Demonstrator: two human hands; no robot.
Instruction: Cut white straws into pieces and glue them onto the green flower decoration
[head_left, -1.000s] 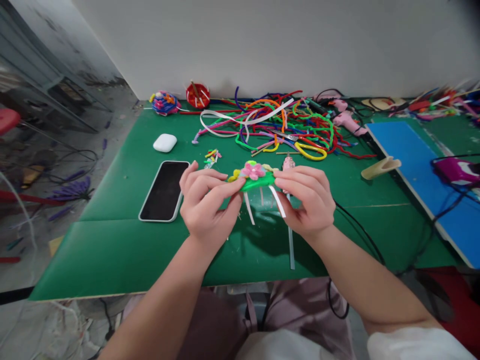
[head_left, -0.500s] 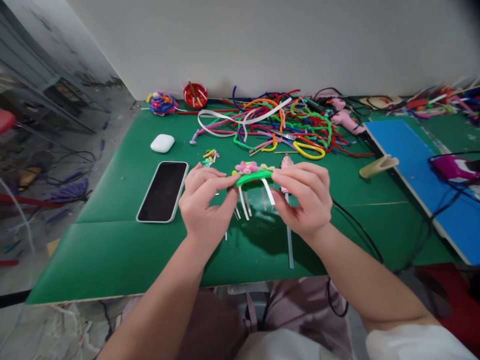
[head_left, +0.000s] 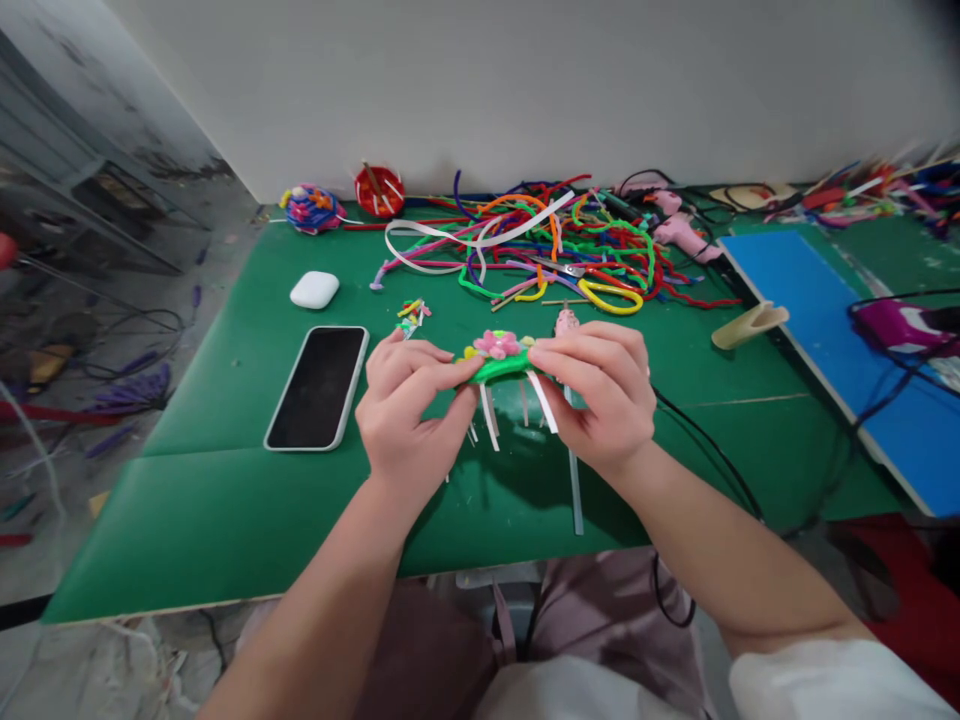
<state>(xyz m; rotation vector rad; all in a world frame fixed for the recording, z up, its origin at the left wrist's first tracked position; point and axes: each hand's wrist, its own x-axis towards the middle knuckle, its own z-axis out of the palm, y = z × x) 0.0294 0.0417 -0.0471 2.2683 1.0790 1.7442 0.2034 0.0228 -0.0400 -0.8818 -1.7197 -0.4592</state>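
Note:
Between both hands, above the table, is a green fuzzy pipe-cleaner craft piece [head_left: 504,368]. A pink flower [head_left: 498,345] with yellow bits beside it sits on top, and thin white strips [head_left: 490,418] hang from its underside. My left hand [head_left: 412,405] pinches the left end between thumb and fingers. At the other end, my right hand [head_left: 604,395] grips the piece, its fingertips on the upper edge. Partly hidden behind the right hand is a pink glue gun [head_left: 566,322], with a clear glue stick [head_left: 576,490] reaching toward the table's front.
Left of my hands lie a phone [head_left: 318,388] and a white case [head_left: 315,290]. Scissors [head_left: 611,296] rest by a heap of coloured pipe cleaners [head_left: 517,235] at the back. On the right are a bamboo-like holder [head_left: 750,326], a blue board [head_left: 810,340] and black cables [head_left: 712,450].
The craft piece has tilted slightly, and my hands have come a little closer together around it. The whole view has shifted slightly, so the table items appear farther left.

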